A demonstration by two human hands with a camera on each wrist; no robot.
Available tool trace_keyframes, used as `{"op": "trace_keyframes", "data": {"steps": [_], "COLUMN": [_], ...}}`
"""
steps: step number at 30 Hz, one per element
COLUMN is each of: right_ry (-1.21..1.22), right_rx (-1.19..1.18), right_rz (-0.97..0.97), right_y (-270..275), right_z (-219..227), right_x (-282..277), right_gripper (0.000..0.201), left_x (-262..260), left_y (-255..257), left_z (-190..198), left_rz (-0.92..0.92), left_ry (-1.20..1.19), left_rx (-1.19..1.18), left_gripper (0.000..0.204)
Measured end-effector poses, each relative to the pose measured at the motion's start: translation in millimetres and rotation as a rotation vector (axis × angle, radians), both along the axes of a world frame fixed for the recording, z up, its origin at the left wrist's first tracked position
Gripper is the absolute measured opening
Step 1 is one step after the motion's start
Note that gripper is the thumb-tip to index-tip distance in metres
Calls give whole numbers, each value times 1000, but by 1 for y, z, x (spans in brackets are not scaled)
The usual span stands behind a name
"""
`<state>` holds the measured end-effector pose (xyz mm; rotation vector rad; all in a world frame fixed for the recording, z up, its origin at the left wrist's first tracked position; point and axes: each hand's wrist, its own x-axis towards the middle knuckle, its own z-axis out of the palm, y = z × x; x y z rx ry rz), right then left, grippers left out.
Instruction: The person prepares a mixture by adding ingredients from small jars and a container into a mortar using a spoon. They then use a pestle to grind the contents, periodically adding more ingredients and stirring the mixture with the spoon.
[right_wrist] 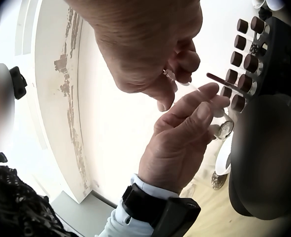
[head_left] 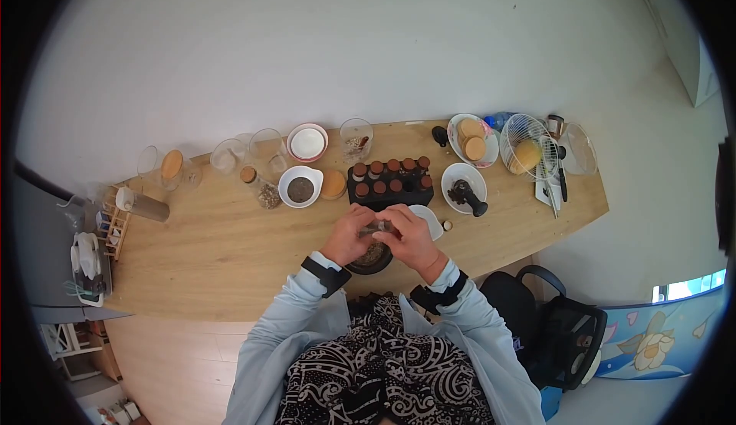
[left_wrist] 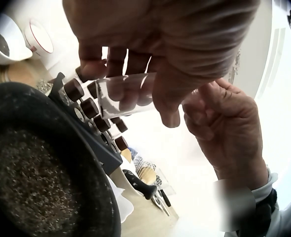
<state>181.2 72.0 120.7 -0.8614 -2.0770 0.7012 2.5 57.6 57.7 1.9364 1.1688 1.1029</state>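
Note:
Both hands meet over a black bowl of ground, speckled spice. My left hand grips the body of a small clear vial, its fingers behind it and its thumb across the front. The vial lies almost level in the left wrist view, with whitish residue at its far end. My right hand pinches the vial's other end between thumb and curled fingers. A glassy edge shows at those fingertips in the right wrist view; the fingers hide the rest. Just beyond the hands stands a black rack of brown-capped vials.
A white bowl sits partly behind my right hand, beside a small round cap. Farther right, another white bowl holds a black-handled pestle. Leftward are a bowl of dark powder, a corked jar and several glasses. A wire basket stands far right.

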Motion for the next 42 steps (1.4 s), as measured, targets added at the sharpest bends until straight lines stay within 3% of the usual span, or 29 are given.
{"op": "trace_keyframes", "data": {"steps": [2, 6, 8, 10, 12, 18, 20, 21, 23, 26, 34, 36, 42], "right_ry": [37, -203, -589, -643, -696, -524, -118, -120, 201, 268, 219, 195, 134], "right_rx": [-236, -179, -66, -80, -95, -103, -98, -100, -212, -154, -138, -115, 124], "right_rz": [-62, -274, -351, -342, -329, -349, -428, -430, -422, -356, -246, -228, -162], "right_y": [0, 13, 16, 15, 16, 17, 10, 5, -4, -14, -17, -16, -18], "right_z": [8, -27, -54, -77, -92, -99, -70, -53, -18, 5, -1, 1, 5], "right_x": [8, 51, 69, 77, 80, 88, 82, 78, 66, 53, 30, 29, 33], "right_gripper": [37, 35, 28, 25, 22, 9, 12, 12, 15, 15, 16, 16, 24], "left_x": [-1, -15, -21, -21, -17, -8, -8, -6, -1, 6, 11, 14, 18], "left_y": [-5, -11, -11, -14, -19, -18, -17, -16, -13, -11, -13, -15, -16], "left_z": [6, 1, -5, -4, 4, 3, 8, 9, 7, 2, -1, 10, 11], "left_rz": [35, 147, 154, 165, 229, 192, 176, 156, 139, 120, 81, 134, 135], "left_ry": [-75, -192, -176, -161, -203, -252, -203, -156, -115, -82, -90, -175, -263], "left_rx": [-67, -142, -106, -66, -289, -340, -307, -273, -251, -217, -169, -272, -216], "left_gripper": [42, 39, 39, 40, 39, 38, 38, 38, 38, 38, 40, 38, 37]}}
